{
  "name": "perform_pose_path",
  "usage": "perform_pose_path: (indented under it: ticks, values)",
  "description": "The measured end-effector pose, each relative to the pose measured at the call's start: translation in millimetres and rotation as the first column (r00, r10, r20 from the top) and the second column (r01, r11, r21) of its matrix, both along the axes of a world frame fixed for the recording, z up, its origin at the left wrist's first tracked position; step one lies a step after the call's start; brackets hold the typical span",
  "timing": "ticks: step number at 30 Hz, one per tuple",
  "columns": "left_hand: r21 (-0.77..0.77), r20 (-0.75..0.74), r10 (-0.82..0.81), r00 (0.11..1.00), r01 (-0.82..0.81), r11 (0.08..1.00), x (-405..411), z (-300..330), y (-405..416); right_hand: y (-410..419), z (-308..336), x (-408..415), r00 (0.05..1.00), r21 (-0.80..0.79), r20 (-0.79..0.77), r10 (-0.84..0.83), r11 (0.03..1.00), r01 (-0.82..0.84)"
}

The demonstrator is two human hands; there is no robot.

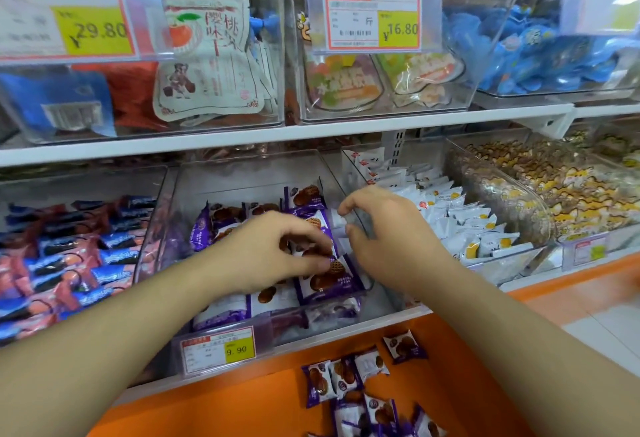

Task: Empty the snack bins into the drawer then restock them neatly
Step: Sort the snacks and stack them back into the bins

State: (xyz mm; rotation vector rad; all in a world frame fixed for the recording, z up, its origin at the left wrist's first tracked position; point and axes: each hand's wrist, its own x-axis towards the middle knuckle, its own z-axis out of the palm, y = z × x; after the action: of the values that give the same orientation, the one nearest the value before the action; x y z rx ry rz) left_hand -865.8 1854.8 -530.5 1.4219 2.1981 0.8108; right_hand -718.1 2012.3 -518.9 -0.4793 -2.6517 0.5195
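Note:
A clear plastic bin (221, 336) on the lower shelf holds purple-and-white snack packets (304, 199) in rough rows. My left hand (266, 249) reaches into the bin, its fingertips pinching a purple packet (329, 279) near the right side. My right hand (384, 229) hovers over the bin's right wall with fingers loosely curled, holding nothing that I can see. Below the shelf, several more purple packets (343, 374) lie loose in the orange drawer (214, 405).
Neighbouring bins hold red-and-blue packets (69, 256) on the left, white-and-yellow packets (450, 215) on the right and brown-yellow snacks (571, 191) at far right. The upper shelf (277, 133) carries more bins with price tags. A 9.90 price tag (218, 350) fronts the purple bin.

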Motion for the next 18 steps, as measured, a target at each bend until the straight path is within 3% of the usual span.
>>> perform_pose_path:
  ticks: [3, 5, 9, 12, 18]
  values:
    - [0.109, -0.153, 0.192, 0.969, -0.176, 0.978, -17, 0, 20, 4, -3, -2, 1.0, 0.024, -0.006, 0.031, 0.999, -0.031]
    - [0.087, -0.278, 0.242, 0.93, -0.227, 0.97, -32, -3, 39, 7, -6, -3, 0.999, 0.078, -0.007, 0.038, 0.996, -0.038]
    - [-0.039, -0.331, 0.233, 0.914, -0.26, 0.965, -59, -12, 70, 14, -6, -5, 0.999, 0.148, -0.039, 0.021, 0.989, -0.015]
    - [-0.026, -0.303, 0.236, 0.923, -0.256, 0.966, -68, -22, 79, 18, -7, -8, 0.999, 0.144, -0.04, 0.015, 0.99, -0.009]
    - [-0.089, -0.44, 0.173, 0.881, -0.234, 0.968, -76, -28, 74, 18, -10, -9, 0.999, 0.139, -0.05, 0.012, 0.99, -0.005]
